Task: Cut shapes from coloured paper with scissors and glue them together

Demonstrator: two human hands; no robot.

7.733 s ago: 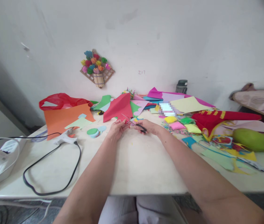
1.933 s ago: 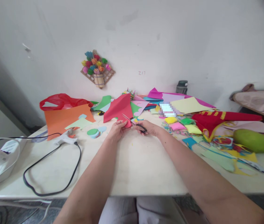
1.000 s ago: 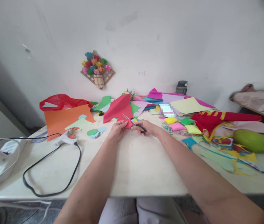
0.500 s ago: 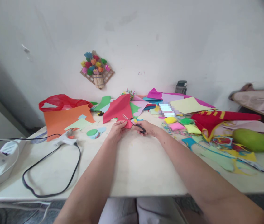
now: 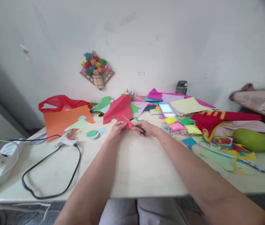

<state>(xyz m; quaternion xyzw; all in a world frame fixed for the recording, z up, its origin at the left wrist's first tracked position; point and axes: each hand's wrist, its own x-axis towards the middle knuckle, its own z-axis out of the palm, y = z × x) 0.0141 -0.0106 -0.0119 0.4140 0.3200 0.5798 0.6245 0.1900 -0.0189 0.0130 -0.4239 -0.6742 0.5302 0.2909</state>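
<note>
Between the fingertips of my left hand [image 5: 117,131] is a small piece of red paper [image 5: 129,125]. My right hand [image 5: 147,128] grips a pair of scissors [image 5: 142,130] by its black handles. The scissor blades point up and to the left, right beside the small red piece; whether they are cutting into it I cannot tell. Just beyond my hands lies a larger sheet of red paper [image 5: 118,108] with cut-out notches along its near edge. A stack of green and light blue paper circles [image 5: 93,134] rests left of my left hand.
An orange sheet [image 5: 59,122] and a red plastic bag [image 5: 64,103] lie at the left, behind a white device [image 5: 65,140] with a looped black cable [image 5: 40,197]. Small coloured packets [image 5: 178,126], paper scraps [image 5: 219,157] and a green fruit-like object [image 5: 247,140] fill the right side. A bottle [image 5: 181,87] stands by the wall.
Almost nothing differs. Both hands, the small red piece and the scissors hold nearly the same place, and the whole view has shifted very slightly.
</note>
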